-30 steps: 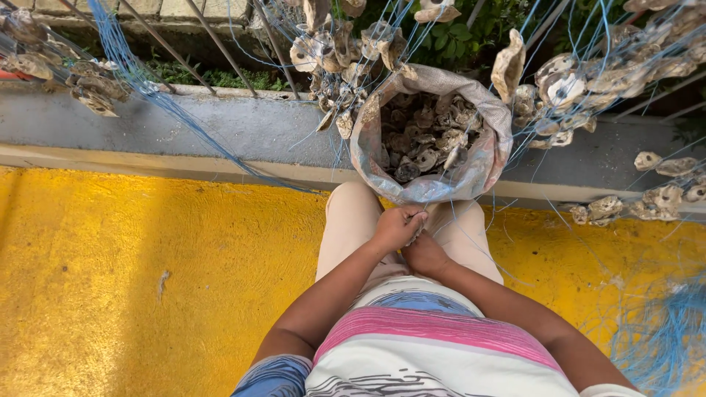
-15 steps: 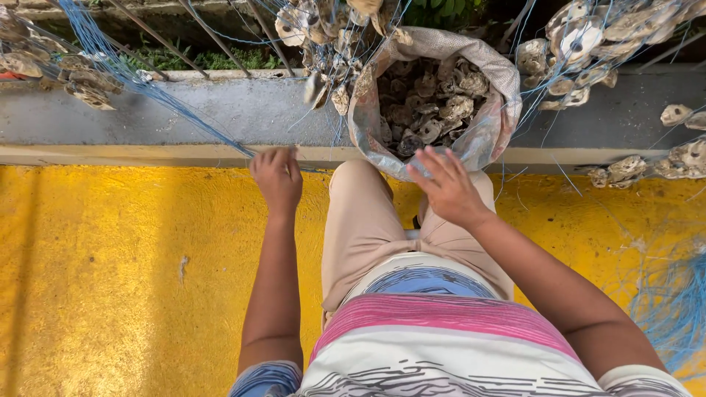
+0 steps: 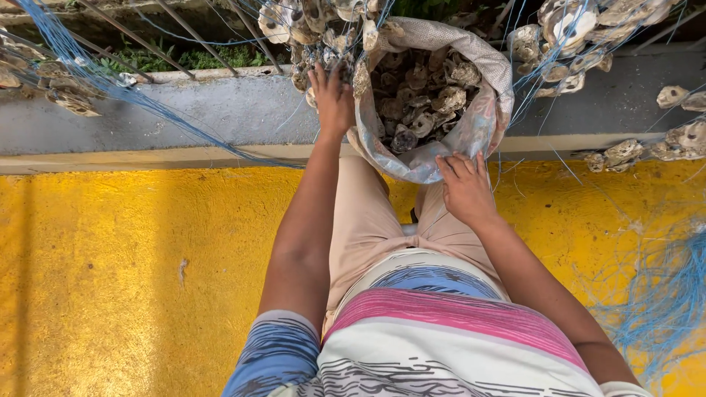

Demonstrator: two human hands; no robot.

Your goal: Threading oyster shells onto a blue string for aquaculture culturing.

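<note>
Your right hand lay flat against the near wall of the woven sack, fingers spread and closed on nothing, just above your knees at the edge of the yellow floor. Farther out, your left hand reached up to the sack's left rim, its fingers loosely curled among the hanging oyster shells on blue strings; whether it gripped anything, you could not tell. Beyond, the sack stood open, full of shells, against the grey concrete ledge.

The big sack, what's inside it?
The sack holds a heap of rough grey-brown shells. Only the top layer shows; whatever lies deeper is covered. The right hand touches its outside.
</note>
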